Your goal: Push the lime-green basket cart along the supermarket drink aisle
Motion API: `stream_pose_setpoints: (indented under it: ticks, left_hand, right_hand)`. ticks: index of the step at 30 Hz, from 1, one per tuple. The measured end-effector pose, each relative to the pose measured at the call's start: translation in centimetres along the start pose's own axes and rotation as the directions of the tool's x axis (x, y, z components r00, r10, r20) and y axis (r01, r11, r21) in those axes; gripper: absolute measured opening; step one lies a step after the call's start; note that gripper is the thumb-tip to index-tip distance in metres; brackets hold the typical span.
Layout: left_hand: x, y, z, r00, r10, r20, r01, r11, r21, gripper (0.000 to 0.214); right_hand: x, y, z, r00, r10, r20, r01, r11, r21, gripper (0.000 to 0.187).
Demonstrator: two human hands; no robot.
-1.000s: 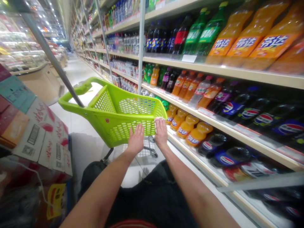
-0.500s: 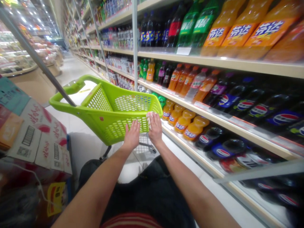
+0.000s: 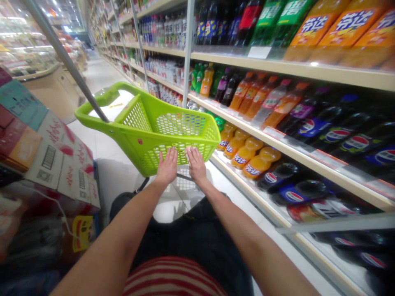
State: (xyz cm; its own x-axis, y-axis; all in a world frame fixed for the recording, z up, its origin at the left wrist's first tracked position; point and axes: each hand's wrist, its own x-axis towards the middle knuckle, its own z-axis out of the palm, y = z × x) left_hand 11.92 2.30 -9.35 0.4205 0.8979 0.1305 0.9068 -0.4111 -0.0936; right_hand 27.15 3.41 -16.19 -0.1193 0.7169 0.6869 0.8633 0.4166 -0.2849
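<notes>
A lime-green plastic shopping basket on wheels stands in a shop aisle in front of me. Both my hands rest against its near mesh wall. My left hand lies flat on the mesh with its fingers stretched upward. My right hand lies flat beside it, fingers spread, a little below the rim. A small pale scrap shows at its fingertips; I cannot make out what it is. The basket's handle points away to the left.
Shelves of drink bottles run along the right: orange soda low down, dark cola bottles beside them. Stacked cartons stand at the left. A grey pole slants across the basket. The aisle floor stretches ahead.
My right hand has slid down and left from the basket's right rim corner onto the near wall. My left hand has stayed on the mesh. The view has shifted slightly.
</notes>
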Motion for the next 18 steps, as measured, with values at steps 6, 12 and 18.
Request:
stream_pose_setpoints:
  ticks: [6, 12, 18]
  left_hand:
    - [-0.3, -1.4, 0.1, 0.999, -0.042, -0.018, 0.042, 0.999, 0.017, 0.066]
    - [-1.2, -2.9, 0.5, 0.996, -0.079, -0.044, 0.080, 0.997, 0.023, 0.066]
    - [-1.6, -3.7, 0.7, 0.995, -0.085, -0.046, 0.085, 0.996, 0.014, 0.065]
  right_hand:
    - [4.7, -2.0, -0.6, 0.992, -0.071, -0.101, 0.068, 0.997, -0.029, 0.050]
    - [3.2, -2.1, 1.9, 0.995, -0.097, 0.025, 0.097, 0.995, -0.007, 0.052]
    - [0.5, -2.4, 3.0, 0.976, -0.159, 0.147, 0.159, 0.987, 0.011, 0.055]
